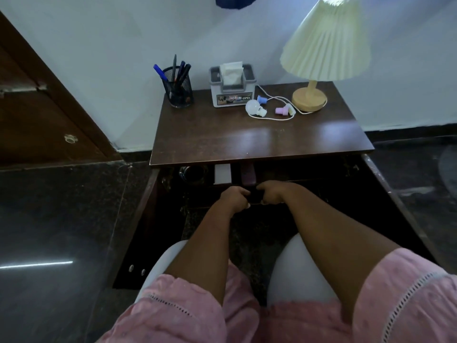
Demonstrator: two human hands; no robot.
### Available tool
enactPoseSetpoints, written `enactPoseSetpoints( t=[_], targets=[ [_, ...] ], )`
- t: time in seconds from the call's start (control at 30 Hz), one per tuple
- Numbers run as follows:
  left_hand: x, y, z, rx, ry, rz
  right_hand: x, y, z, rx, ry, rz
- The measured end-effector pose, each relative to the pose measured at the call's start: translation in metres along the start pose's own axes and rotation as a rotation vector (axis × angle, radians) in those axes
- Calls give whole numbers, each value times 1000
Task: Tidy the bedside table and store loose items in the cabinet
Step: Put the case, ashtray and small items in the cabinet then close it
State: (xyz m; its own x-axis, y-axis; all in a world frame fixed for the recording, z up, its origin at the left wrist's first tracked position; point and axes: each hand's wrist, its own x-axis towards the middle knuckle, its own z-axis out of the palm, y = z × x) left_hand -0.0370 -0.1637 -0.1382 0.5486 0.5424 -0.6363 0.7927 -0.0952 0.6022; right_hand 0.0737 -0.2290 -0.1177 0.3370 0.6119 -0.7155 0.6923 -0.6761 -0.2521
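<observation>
A: Start at the bottom of the frame. What are the hands doing?

B: Both reach to the middle, just inside the open cabinet. The left hand and right hand have their fingers curled tight round a small dark object held between them. It is too dim to say what it is.

A: So that piece is at the cabinet mouth, not yet set down?

B: I'd judge so. Just behind it, tucked under the top's front edge, are a round glassy thing, a white box and a purple block.

A: Risk there?

B: The interior is nearly black, so pushing the dark object back blind could knock those three. The door standing open at the left could catch an elbow.

A: And further up?

B: The table top holds a loose bulb, a blue plug and a pink plug. A white cord loops round them, near the lamp at upper right. A pen holder and tissue box stand at the back.

A: The worry?

B: The bulb is round and could roll. Tugging the cord might drag it, or the lamp if the cord is its own.
</observation>
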Motion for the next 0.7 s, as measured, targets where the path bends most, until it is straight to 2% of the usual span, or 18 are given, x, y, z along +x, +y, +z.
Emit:
enactPoseSetpoints(
  t=[0.2,0.3,0.47,0.7],
  targets=[
    [-24,-1,2,-24,92,89,-24,-6,7,-28,35,-30],
    [-29,3,-2,-24,226,199,-25,-10,3,33,209,-102],
    [-24,17,-16,-51,429,370,-17,-13,-17,279,503,-220],
    [0,31,-30,-266,594,421,19,-4,-43,284,924,-235]
  ],
)
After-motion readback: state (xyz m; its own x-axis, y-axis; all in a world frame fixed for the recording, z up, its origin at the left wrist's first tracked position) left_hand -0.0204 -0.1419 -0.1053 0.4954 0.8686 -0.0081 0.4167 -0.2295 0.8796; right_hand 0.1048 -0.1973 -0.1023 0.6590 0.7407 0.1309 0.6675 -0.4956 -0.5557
